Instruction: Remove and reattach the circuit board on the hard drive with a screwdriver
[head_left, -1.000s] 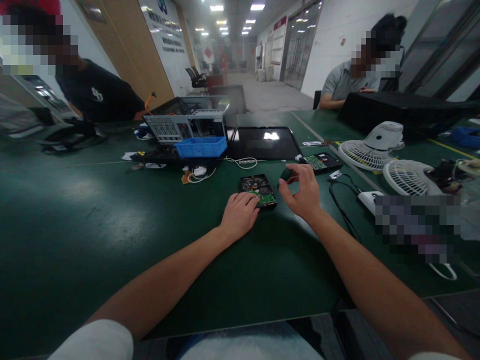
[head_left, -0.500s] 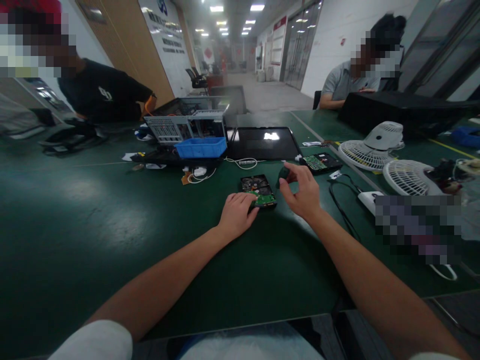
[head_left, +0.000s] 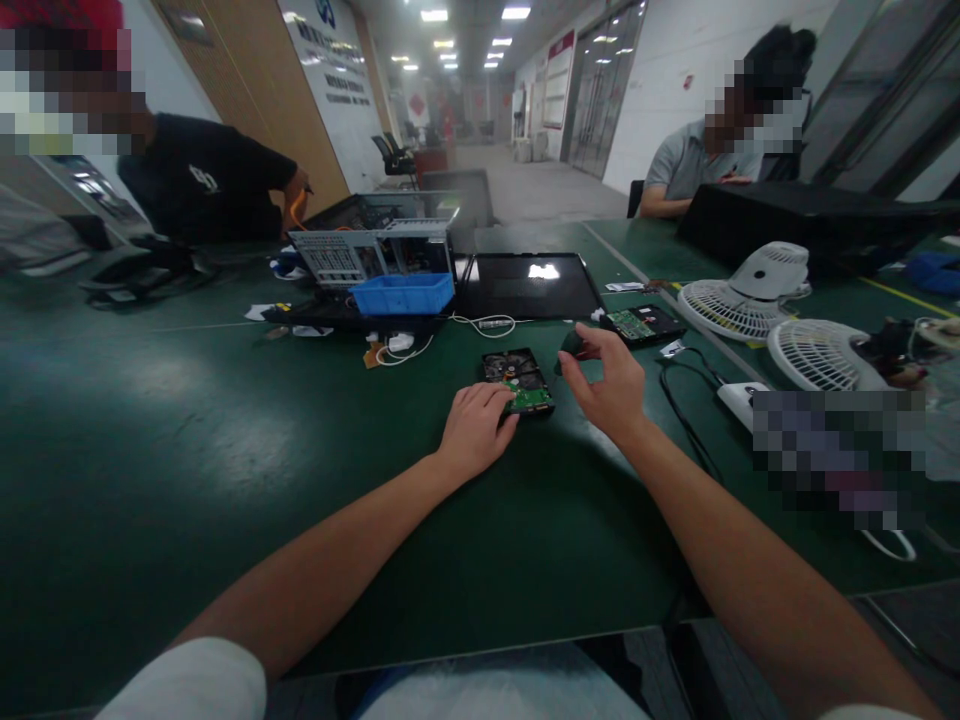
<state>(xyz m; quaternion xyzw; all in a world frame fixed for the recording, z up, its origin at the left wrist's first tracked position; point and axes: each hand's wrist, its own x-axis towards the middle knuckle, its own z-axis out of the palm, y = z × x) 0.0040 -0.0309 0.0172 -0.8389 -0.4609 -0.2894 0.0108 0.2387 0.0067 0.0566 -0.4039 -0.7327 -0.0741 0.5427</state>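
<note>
A hard drive [head_left: 531,372] lies on the green table, its green circuit board facing up at the near end. My left hand [head_left: 476,428] grips the drive's near left side, fingers over the board and thumb by the near edge. Just right of the drive, my right hand [head_left: 606,385] is raised a little and closed in a pinch. Between its thumb and fingers is a small dark rounded object [head_left: 572,344]; its kind is too unclear to tell. A second hard drive [head_left: 652,325], also showing a green board, lies beyond my right hand.
A blue bin [head_left: 403,295] stands before an open computer case [head_left: 337,258]. Behind the drive lies a black glossy panel [head_left: 517,285]. White fan parts [head_left: 724,308], a power strip [head_left: 739,400] and black cables are at right. Two people sit across the table [head_left: 187,420].
My right hand has shifted very slightly to the right with the small dark object, tilting it a little. The left hand and the hard drive stay in place.
</note>
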